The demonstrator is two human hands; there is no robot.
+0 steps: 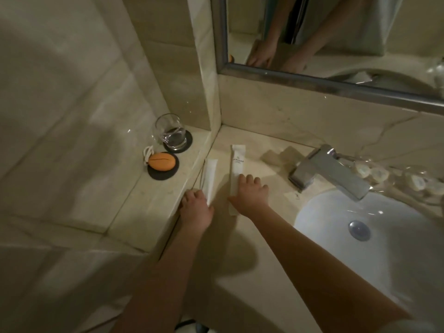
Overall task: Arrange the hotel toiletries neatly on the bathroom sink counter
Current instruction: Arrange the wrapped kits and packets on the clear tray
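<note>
Low in the middle of the frame, the left hand [195, 207] has its fingers curled around the near end of the left sachet [211, 179]. Just to its right, the right hand [249, 195] lies flat, fingers spread, pressing on the right sachet [236, 169]. Both packets probably are light, thin and soft, a little slippery on the marble counter [240, 236]; taking them by the ends looks best. They are long, white and narrow, lying almost parallel. Further, toward the upper left, stands a glass [171, 131], which seems fragile.
</note>
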